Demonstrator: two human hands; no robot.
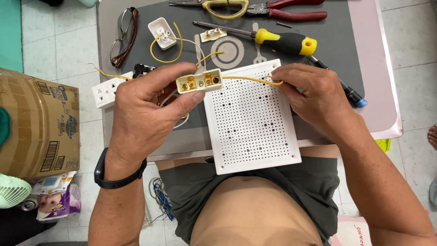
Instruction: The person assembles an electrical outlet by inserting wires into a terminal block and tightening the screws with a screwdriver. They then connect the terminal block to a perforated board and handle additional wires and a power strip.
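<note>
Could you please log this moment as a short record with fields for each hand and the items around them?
left hand: holds a small cream terminal block with brass screws
right hand: pinches a yellow wire that runs into the block
beneath hands: white perforated board
work surface: grey mat
tools behind: yellow-handled screwdriver, red-handled pliers
left of mat: glasses, white socket
</note>
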